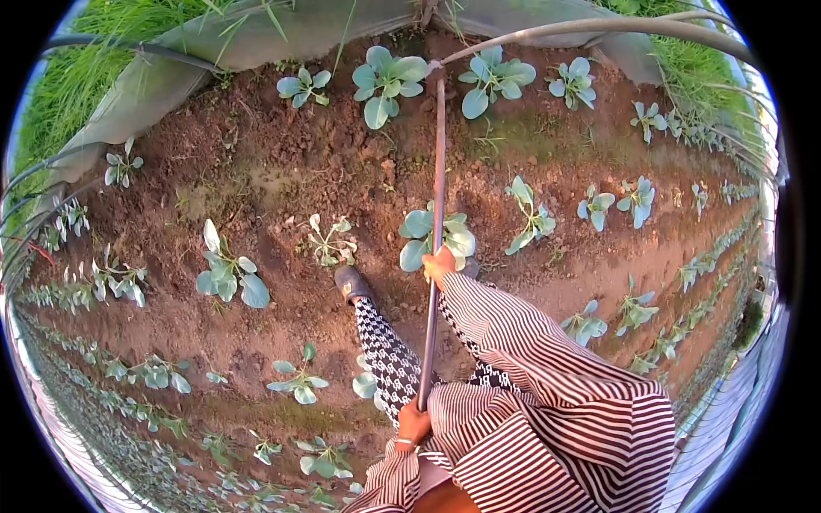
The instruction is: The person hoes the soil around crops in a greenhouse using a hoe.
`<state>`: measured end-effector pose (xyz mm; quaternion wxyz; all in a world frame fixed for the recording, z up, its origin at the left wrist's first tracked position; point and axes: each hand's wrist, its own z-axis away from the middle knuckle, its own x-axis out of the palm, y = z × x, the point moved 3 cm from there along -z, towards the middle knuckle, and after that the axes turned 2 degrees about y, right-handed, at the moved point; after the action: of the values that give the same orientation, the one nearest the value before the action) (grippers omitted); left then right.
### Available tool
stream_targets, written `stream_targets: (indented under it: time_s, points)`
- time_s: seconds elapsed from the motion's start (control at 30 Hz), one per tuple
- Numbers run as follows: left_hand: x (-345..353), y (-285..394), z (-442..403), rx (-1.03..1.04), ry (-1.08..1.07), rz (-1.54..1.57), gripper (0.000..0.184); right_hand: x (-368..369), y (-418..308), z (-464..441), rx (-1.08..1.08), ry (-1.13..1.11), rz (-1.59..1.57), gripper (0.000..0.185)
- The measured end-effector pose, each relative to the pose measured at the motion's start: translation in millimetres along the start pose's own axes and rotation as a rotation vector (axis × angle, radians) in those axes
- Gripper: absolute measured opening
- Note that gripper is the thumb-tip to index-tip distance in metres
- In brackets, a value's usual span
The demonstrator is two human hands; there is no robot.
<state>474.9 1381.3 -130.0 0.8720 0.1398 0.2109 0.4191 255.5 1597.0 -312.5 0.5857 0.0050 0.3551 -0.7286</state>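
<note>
Both hands are closed round a long-handled tool (pixel 439 162), its reddish-brown shaft running almost straight away from my body. My left hand (pixel 413 423) grips the near end at waist level. Farther up the shaft, my right hand (pixel 440 265) is wrapped round it, above a broad-leaved green plant (pixel 417 235). At the far end a small greyish head (pixel 434 66) shows between two leafy plants, but its shape is too small to make out. One of these, a bluish-green plant (pixel 385 85), stands left of the head; another leafy plant (pixel 494 81) is on the right.
Rows of young plants cross the brown soil (pixel 291 179). A wilted pale plant (pixel 330 241) stands just beyond my shoe (pixel 349 282). A grey sheet (pixel 299 34) edges the bed at the top, with grass (pixel 111 51) behind it. A curved pipe (pixel 599 27) arches at upper right.
</note>
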Motion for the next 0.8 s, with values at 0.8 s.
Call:
stream_targets:
  time_s: [0.8]
  points:
    - [-86.9,-29.9,-5.7,-0.058,0.235,-0.541,0.028,52.6,16.4,29.2,0.411,-0.396,-0.859,0.024]
